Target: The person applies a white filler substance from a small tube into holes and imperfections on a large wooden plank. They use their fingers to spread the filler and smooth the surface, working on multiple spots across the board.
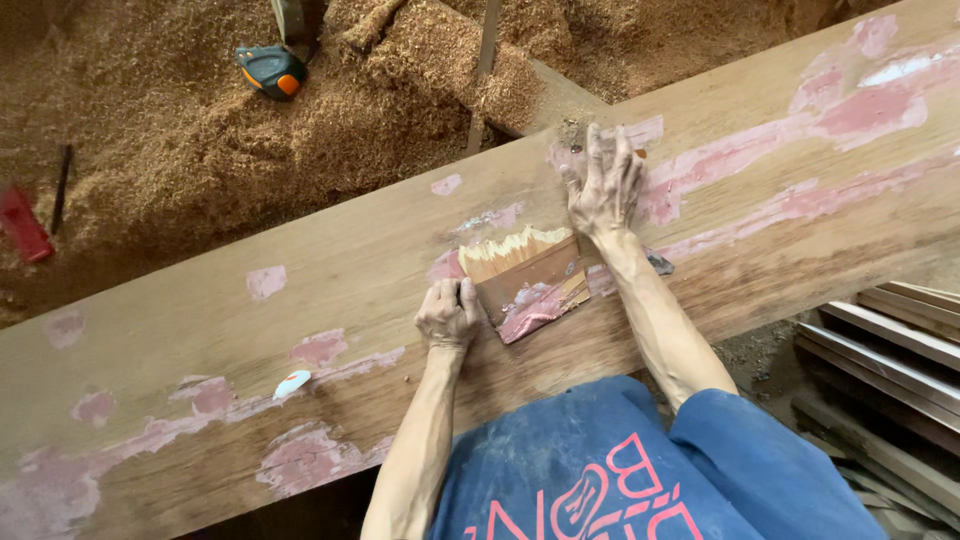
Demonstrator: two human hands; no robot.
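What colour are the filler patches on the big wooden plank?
Pink patches on the brown plank, head view.

Shirt point(640, 470): blue short-sleeved tee, dusted pale with sawdust across the chest.
Print: large pink block lettering with an outlined round shape, seen upside down from above.
Sleeves: loose, ending above the elbows; the right one hangs wide.
Forearms: bare, lean and sinewy.
Left hand point(447, 315): bare, no glove, ring or watch.
Right hand point(603, 185): bare, flecked with dust.
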